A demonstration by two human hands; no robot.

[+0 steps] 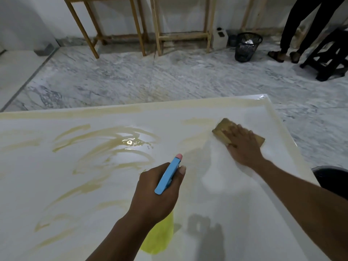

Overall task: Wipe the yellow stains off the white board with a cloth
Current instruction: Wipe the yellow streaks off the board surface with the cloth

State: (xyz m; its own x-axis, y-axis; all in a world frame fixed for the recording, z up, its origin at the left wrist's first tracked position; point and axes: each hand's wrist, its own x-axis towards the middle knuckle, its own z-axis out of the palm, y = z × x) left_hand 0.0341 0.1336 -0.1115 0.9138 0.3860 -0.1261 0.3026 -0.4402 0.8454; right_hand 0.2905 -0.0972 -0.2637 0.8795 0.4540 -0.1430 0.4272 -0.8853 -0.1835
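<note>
Nearest the camera, the left hand is closed around a spray bottle with a blue trigger head and pink nozzle; its yellow-green body shows below the wrist, held just above the white board.

On the left half of the board, the yellow stains lie in broad arcs, with a wet, glossy puddle near the middle and a yellowish band along the far edge. A careless spray here could add too much liquid, and a pass through the puddle would likely smear yellow onto cleaner ground.

Right of the bottle, the surface looks mostly white. The right hand lies flat, fingers spread, pressing the cloth against the board near its far right corner. The cloth is tan and looks soiled, so it may redeposit colour instead of lifting it. It also sits near the board's right edge, where a long stroke could push dirty liquid over onto the marble floor.
</note>
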